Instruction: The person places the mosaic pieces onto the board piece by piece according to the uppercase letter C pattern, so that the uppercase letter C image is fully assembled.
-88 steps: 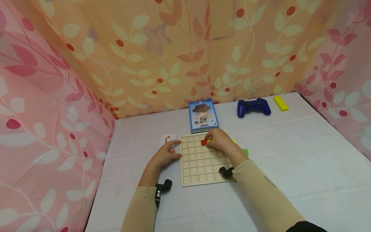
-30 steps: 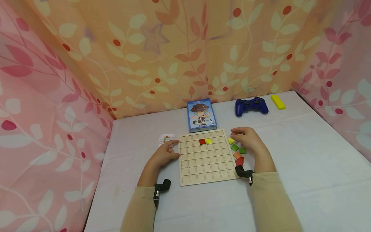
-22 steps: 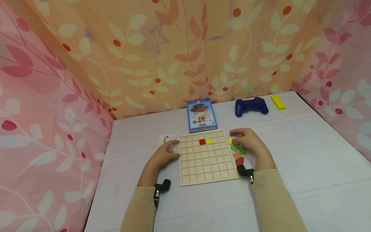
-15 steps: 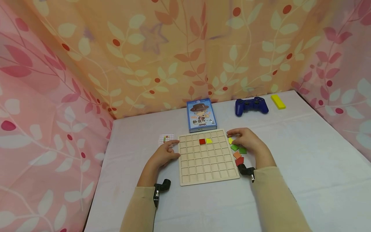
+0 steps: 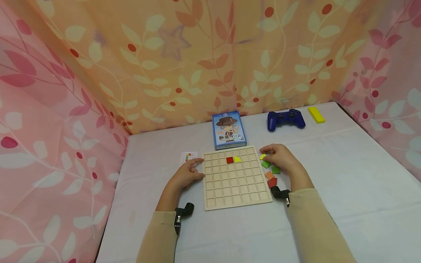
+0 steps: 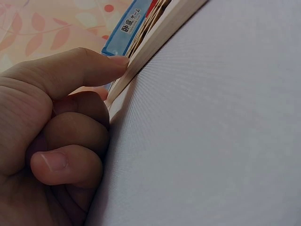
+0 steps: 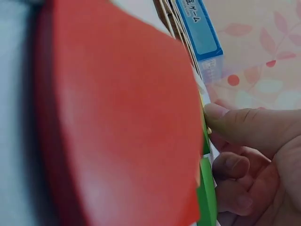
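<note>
A square wooden grid board [image 5: 235, 186] lies on the table. In one of its upper rows, a red tile [image 5: 230, 160] sits left of a yellow round-cornered tile [image 5: 237, 159]. My left hand [image 5: 185, 178] touches the board's left edge with thumb and index fingertip spread apart; its other fingers are curled, as the left wrist view shows. Right of the board, my right hand [image 5: 283, 159] has its thumb on a loose yellow tile [image 5: 262, 156], the index finger stretched beyond it. Near that hand lie green tiles [image 5: 276, 170], an orange tile [image 5: 269, 175] and red tile pieces [image 5: 272, 182].
A small pattern card [image 5: 189, 157] lies left of the board. Behind the board is a blue game box [image 5: 229, 131]. Farther right sit a blue game controller [image 5: 286, 119] and a yellow block [image 5: 316, 114]. Patterned curtains hang around the table [image 5: 329, 164].
My right hand moved from the yellow tile on the board to the loose tiles at right. Its thumb has slid the loose yellow tile slightly away from me. The left hand stays put.
</note>
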The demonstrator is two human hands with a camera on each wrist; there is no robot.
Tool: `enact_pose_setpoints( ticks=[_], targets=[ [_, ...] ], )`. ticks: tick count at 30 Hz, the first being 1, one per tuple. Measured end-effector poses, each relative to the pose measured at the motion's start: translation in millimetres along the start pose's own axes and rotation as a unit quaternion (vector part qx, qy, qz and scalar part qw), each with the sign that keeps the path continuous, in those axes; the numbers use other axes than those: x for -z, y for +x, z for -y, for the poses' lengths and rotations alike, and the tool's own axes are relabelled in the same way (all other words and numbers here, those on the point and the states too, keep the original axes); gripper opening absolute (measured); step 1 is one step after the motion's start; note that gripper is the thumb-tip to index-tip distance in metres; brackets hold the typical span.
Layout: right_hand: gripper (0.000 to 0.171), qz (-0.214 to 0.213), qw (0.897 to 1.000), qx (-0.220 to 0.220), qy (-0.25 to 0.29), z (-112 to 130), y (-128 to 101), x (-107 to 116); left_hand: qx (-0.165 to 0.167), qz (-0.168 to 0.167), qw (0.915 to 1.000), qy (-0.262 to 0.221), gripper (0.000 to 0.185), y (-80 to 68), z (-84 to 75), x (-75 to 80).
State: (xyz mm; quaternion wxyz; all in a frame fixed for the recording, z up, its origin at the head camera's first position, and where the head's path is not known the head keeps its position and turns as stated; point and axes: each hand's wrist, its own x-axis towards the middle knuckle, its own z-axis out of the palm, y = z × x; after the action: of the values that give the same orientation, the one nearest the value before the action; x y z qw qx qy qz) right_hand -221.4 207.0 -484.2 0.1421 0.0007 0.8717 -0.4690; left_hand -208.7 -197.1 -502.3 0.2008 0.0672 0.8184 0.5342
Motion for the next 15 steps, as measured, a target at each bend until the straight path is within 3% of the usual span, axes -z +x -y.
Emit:
enact_pose_setpoints(
  ticks=[10, 15],
  targets=[
    [0.037, -0.047, 0.996, -0.013, -0.079, 2.4, -2.9, 2.8, 0.0, 0.002, 1.0, 0.0, 0.07, 0.1, -0.8, -0.2],
    [0.037, -0.047, 0.994, -0.023, -0.096, 5.8, -1.7, 2.0, 0.004, -0.003, 1.0, 0.002, 0.07, 0.3, 0.5, -0.1]
  ],
)
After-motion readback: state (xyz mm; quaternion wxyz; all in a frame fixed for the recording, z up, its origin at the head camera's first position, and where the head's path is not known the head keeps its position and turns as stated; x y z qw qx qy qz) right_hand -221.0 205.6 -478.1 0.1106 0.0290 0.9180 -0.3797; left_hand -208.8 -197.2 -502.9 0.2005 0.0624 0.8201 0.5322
